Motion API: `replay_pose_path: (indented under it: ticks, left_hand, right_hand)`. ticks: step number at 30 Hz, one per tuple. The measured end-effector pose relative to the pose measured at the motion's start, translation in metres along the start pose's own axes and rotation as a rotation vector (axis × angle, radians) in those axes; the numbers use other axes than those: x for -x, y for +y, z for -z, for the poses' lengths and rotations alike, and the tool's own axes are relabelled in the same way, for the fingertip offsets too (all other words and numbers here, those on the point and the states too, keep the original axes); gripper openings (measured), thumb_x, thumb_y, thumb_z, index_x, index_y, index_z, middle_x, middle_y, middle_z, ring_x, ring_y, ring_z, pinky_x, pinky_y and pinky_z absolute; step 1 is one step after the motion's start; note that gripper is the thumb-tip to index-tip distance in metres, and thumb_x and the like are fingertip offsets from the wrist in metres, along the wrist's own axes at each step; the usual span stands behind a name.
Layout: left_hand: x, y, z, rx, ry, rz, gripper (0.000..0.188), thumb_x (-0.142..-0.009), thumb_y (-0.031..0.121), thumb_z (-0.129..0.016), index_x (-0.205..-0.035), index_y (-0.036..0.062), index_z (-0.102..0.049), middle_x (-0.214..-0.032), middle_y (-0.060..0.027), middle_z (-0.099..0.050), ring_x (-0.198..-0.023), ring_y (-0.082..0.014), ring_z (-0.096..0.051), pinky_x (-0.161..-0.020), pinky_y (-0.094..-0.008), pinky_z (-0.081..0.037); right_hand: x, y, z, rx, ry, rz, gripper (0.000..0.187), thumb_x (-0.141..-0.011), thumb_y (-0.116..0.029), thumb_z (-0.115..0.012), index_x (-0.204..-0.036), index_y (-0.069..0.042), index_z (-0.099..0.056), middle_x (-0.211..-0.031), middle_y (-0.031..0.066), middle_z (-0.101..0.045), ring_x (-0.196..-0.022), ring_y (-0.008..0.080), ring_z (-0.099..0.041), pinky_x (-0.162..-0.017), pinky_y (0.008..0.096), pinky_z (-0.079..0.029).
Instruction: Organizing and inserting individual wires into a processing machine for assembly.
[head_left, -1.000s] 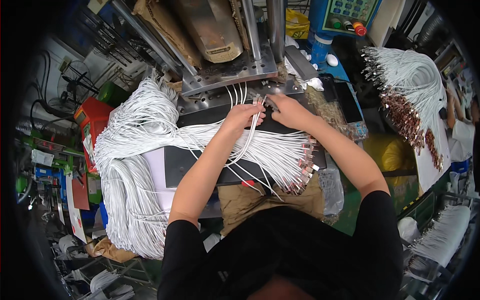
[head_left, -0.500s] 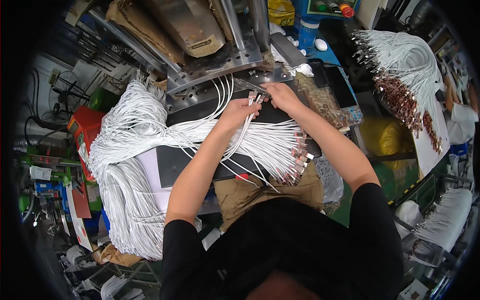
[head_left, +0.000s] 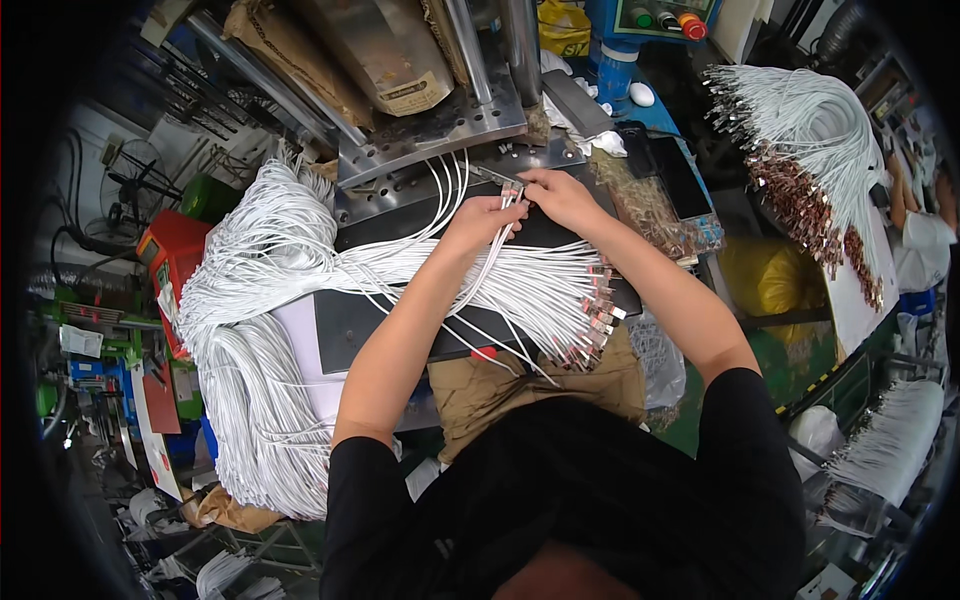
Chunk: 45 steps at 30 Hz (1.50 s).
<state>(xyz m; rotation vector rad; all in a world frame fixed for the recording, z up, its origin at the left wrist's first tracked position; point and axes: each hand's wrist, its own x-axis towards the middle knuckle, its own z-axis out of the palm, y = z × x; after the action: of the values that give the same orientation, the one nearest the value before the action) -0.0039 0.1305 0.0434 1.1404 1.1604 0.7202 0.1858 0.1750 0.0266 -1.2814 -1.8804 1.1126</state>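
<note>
My left hand (head_left: 481, 221) and my right hand (head_left: 560, 196) meet at the near edge of a steel press plate (head_left: 430, 135), both pinching the connector end of a thin white cable (head_left: 508, 200). Several white cables (head_left: 440, 185) run from there up onto the plate. Below my hands a fan of white cables with metal connector ends (head_left: 590, 320) lies across a black work mat (head_left: 350, 325). A big bundle of white cables (head_left: 255, 340) hangs over the bench at the left.
A clear tray of small metal parts (head_left: 660, 215) sits right of my hands. Another bundle of finished white cables (head_left: 810, 140) lies at the far right, near another person's arm (head_left: 905, 200). A red box (head_left: 170, 250) stands at the left, a control box with buttons (head_left: 665, 18) at the top.
My view has shifted, so the bench sits higher in frame. My hands stay together at the plate's edge, working the cable end; the cable bundles have not moved.
</note>
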Motion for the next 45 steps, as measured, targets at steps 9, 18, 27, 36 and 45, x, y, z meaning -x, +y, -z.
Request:
replay_pose_path:
  ticks: [9,18,27,36,45]
  left_hand:
    - [0.004,-0.003,0.014,-0.011,0.136,0.036,0.025,-0.09,0.026,-0.073,-0.097,0.0019,-0.07,-0.077,0.0017,-0.063,-0.065,-0.0066,-0.055,-0.06,-0.0224,-0.043]
    - [0.002,0.002,0.008,-0.2,0.081,0.05,0.022,-0.09,0.025,-0.072,-0.092,0.0037,-0.069,-0.074,0.0023,-0.06,-0.063,-0.0073,-0.053,-0.058,-0.0227,-0.042]
    - [0.005,-0.003,0.025,0.171,0.133,0.049,0.022,-0.093,0.026,-0.07,-0.093,0.0039,-0.07,-0.072,0.0031,-0.059,-0.062,-0.0075,-0.052,-0.056,-0.022,-0.04]
    - [0.003,0.005,0.016,0.03,0.116,0.085,0.027,-0.096,0.029,-0.067,-0.094,0.0034,-0.073,-0.073,0.0032,-0.06,-0.06,-0.007,-0.052,-0.055,-0.0212,-0.039]
    - [0.007,-0.006,0.028,0.015,0.207,0.03,0.027,-0.095,0.028,-0.067,-0.093,0.0018,-0.072,-0.071,0.0015,-0.061,-0.062,-0.0086,-0.055,-0.058,-0.0219,-0.044]
  right_hand:
    - [-0.005,-0.003,0.016,-0.262,-0.098,-0.113,0.039,-0.083,-0.018,-0.063,-0.117,0.001,-0.068,-0.09,0.0093,-0.072,-0.079,0.0141,-0.065,-0.074,0.0288,-0.05]
    - [-0.009,0.011,0.006,0.009,-0.086,0.079,0.044,-0.081,-0.027,-0.07,-0.114,0.001,-0.069,-0.088,0.0138,-0.072,-0.081,0.0204,-0.069,-0.076,0.0319,-0.052]
    - [-0.006,0.007,0.031,-0.204,-0.125,-0.084,0.047,-0.083,-0.033,-0.08,-0.112,0.002,-0.068,-0.093,0.0083,-0.072,-0.082,0.0134,-0.066,-0.075,0.0268,-0.051]
    - [0.0,-0.001,0.03,-0.246,-0.219,-0.004,0.041,-0.083,-0.025,-0.081,-0.112,0.002,-0.067,-0.094,0.0058,-0.072,-0.081,0.01,-0.064,-0.073,0.0248,-0.05]
    - [0.002,0.007,0.025,-0.119,-0.194,-0.032,0.042,-0.083,-0.023,-0.081,-0.114,0.002,-0.067,-0.096,0.0072,-0.072,-0.085,0.0105,-0.065,-0.074,0.0257,-0.051]
